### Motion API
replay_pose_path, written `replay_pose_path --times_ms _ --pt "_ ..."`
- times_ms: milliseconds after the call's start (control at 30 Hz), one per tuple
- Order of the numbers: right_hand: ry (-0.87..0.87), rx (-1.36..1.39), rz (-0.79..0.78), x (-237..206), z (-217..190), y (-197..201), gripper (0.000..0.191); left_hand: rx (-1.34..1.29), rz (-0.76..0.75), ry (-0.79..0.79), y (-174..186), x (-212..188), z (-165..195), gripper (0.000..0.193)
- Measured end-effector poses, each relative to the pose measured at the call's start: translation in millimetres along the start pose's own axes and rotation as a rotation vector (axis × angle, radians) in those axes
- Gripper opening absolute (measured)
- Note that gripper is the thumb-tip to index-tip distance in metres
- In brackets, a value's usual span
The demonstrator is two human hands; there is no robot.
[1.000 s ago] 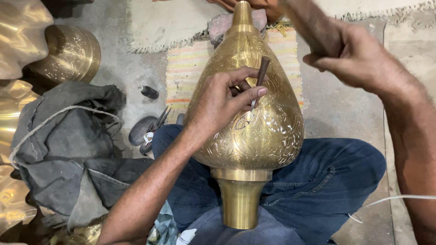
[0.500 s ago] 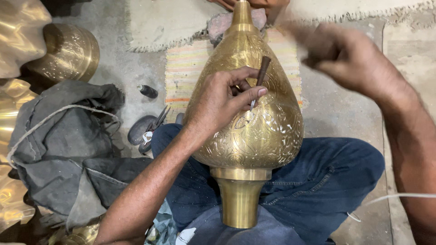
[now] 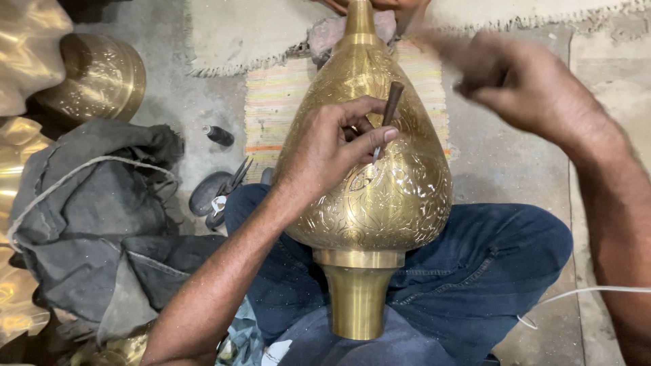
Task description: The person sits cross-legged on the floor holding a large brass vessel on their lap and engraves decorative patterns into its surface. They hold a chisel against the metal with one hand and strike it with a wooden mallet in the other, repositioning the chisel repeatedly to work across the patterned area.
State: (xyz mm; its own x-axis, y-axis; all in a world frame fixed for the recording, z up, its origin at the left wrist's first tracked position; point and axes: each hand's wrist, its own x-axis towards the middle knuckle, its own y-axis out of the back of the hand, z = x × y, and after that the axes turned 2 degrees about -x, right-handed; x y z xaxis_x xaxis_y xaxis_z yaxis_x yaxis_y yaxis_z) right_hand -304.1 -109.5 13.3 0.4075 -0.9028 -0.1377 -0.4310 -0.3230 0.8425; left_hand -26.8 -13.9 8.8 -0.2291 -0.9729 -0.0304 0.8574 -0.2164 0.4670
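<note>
Left hand (image 3: pixel 325 152) pinching thin chisel (image 3: pixel 386 115) on brass vase (image 3: pixel 373 169). Right hand (image 3: pixel 522 88) blurry, grip unclear. Bad hit maybe slipping chisel, scratching vase, hurting fingers.

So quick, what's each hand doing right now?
Left hand: closed on a chisel set against the brass vessel.
Right hand: blurred, grip cannot be told.

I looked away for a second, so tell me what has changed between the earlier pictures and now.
The right hand has swung down and left toward the chisel, blurred with motion; whatever it grips is too smeared to make out now. The left hand still pinches the chisel against the engraved brass vessel, which stays put across the lap. The grey cloth and pliers have not moved.
</note>
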Motion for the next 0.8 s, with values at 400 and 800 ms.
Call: replay_pose_path --times_ms 400,800 --pt "-0.114 0.072 -0.109 -2 -2 0 0.027 0.062 0.006 0.045 4 -2 5 0.04" --pt "-0.017 0.009 0.035 -7 -15 6 0.025 0.053 -0.011 -0.007 3 -2 -1 0.038"
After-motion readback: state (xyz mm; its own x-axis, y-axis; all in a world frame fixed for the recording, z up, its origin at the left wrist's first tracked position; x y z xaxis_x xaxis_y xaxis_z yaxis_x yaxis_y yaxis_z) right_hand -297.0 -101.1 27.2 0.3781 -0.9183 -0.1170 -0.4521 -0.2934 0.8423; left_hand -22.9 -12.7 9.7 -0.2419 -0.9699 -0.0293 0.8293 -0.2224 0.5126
